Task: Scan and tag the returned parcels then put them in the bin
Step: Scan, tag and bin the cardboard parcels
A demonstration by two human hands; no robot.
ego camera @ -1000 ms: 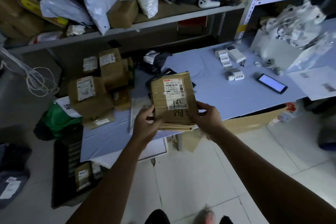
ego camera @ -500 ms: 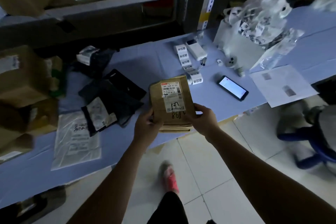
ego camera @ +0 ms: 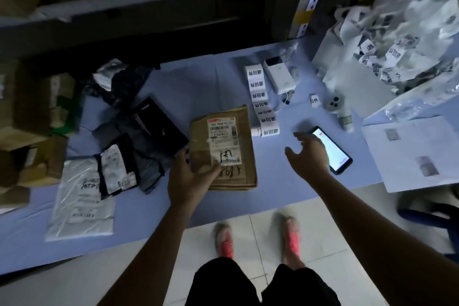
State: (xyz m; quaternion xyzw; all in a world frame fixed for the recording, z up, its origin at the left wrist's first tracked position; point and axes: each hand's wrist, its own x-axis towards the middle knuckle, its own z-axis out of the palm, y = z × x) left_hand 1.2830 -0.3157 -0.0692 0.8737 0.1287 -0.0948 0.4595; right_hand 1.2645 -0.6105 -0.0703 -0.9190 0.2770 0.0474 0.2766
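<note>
A flat brown cardboard parcel (ego camera: 233, 136) with a white shipping label lies on the blue table (ego camera: 198, 82). My left hand (ego camera: 191, 176) grips its near left corner, thumb on top. My right hand (ego camera: 308, 154) hovers with fingers spread, holding nothing, just over the lit phone (ego camera: 332, 149) to the parcel's right. A strip of white return tags (ego camera: 263, 107) runs from the back of the table to the parcel's far right corner.
Dark and white plastic mailers (ego camera: 124, 156) lie left of the parcel, cardboard boxes (ego camera: 32, 107) further left. A white power bank (ego camera: 279, 78), a small white scanner (ego camera: 340, 109), a bag of used tags (ego camera: 387, 45) and paper sheets (ego camera: 417, 154) sit right. Shelving stands behind.
The parcel went from being held in both hands above the table edge to lying flat on the table. My right hand let go and moved right over the phone.
</note>
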